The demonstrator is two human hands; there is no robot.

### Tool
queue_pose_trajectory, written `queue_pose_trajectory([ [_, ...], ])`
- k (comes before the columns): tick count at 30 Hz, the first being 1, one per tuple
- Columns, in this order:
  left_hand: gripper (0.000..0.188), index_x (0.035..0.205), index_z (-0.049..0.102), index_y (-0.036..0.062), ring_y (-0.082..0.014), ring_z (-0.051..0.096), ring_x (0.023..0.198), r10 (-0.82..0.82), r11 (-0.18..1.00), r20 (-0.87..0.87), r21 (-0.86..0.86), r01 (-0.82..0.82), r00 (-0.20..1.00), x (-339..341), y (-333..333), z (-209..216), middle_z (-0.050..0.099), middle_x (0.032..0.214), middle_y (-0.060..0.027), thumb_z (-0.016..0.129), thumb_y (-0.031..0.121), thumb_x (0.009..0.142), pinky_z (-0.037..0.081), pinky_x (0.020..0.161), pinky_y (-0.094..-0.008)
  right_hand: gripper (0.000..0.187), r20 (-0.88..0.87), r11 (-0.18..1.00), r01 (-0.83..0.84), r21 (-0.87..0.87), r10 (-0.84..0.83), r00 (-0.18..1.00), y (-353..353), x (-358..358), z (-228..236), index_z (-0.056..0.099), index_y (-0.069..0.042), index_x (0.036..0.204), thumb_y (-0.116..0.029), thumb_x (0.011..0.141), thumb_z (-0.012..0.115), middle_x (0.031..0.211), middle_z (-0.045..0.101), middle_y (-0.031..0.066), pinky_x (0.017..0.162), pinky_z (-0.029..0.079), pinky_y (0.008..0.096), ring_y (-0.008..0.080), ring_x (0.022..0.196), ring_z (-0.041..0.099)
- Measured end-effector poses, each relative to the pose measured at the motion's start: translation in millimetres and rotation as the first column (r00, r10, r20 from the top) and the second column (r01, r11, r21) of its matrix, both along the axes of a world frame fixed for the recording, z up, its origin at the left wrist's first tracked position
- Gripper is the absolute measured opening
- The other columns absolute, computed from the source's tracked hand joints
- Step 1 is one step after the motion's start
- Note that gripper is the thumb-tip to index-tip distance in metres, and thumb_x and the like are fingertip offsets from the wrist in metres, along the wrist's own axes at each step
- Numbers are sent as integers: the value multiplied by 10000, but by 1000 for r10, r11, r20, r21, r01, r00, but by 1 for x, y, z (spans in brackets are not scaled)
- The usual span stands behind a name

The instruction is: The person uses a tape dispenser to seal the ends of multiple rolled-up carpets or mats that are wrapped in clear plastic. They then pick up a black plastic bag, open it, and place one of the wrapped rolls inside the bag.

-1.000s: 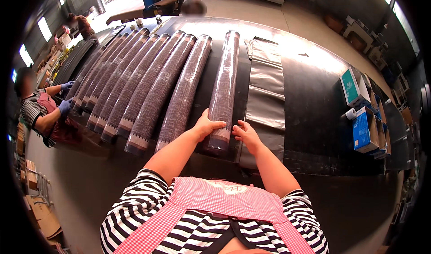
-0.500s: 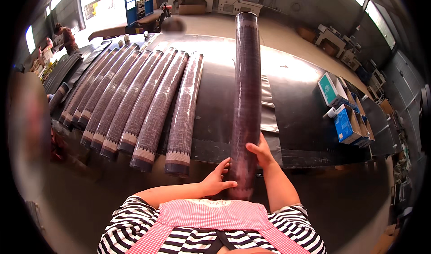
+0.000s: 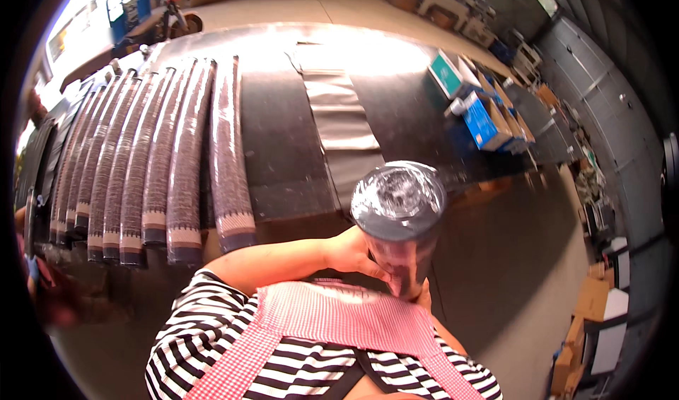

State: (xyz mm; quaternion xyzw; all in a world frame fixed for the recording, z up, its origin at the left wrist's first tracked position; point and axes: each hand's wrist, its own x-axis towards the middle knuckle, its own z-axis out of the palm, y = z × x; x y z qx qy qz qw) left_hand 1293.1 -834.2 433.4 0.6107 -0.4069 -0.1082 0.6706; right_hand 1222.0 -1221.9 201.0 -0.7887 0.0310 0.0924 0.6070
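A rolled-up mat (image 3: 400,205) wrapped in clear plastic stands tilted up close in front of my chest. Its dark end, covered with crumpled film, points up at me. My left hand (image 3: 351,253) is closed around the roll's left side below that end. On the other side my right hand (image 3: 424,296) holds the roll lower down, mostly hidden behind it. More wrapped rolls, brown with a pale toothed border, lie side by side on the dark table; the nearest table roll (image 3: 230,152) is to the left of my hands.
A strip of dark sheet (image 3: 339,110) runs across the table (image 3: 276,159). At the table's right stand a blue box (image 3: 486,123) and a green-and-white box (image 3: 445,74), with a small white roll (image 3: 457,107) beside them. Cardboard pieces (image 3: 593,299) lie at the far right.
The held roll has swung from pointing away over the table to standing end-up before me. Both hands shifted with it, and the view has turned to the right.
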Motion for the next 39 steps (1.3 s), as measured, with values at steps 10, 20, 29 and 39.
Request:
queue_pose_trajectory([
  [10,482,1208,664,19,-238,618,1153,-126,991,-225,23,135,966,3,-51,-6,679,1202,-125,862,116,779,477,1038,-396,656,-220,983,36,-179,-76,972,0,-37,39,436,-60,1448,-464,946,556,1325,605,139,1026,469,367,240,1202,584],
  [20,380,1244,628,77,-310,581,1190,499,534,215,686,-493,840,135,-23,-107,637,1207,-123,689,276,926,469,1023,-398,944,-378,957,-127,262,223,899,-49,-11,96,433,-62,1431,-291,653,915,1280,628,105,1040,484,409,245,1185,605],
  [29,242,1009,663,63,-296,564,1030,126,78,683,716,-694,719,120,-45,-157,589,1074,-95,722,214,831,513,914,-393,905,-438,661,52,748,434,787,-72,6,114,435,-28,1431,-228,662,869,1273,635,141,1010,529,430,287,1135,651],
  [39,103,857,717,39,-288,660,896,575,223,455,712,-665,680,153,-41,-165,674,935,-110,672,105,793,553,790,-399,1010,-423,855,-38,517,294,857,-110,-50,101,412,-53,1491,-212,640,933,1393,574,80,1107,419,395,226,1268,554],
])
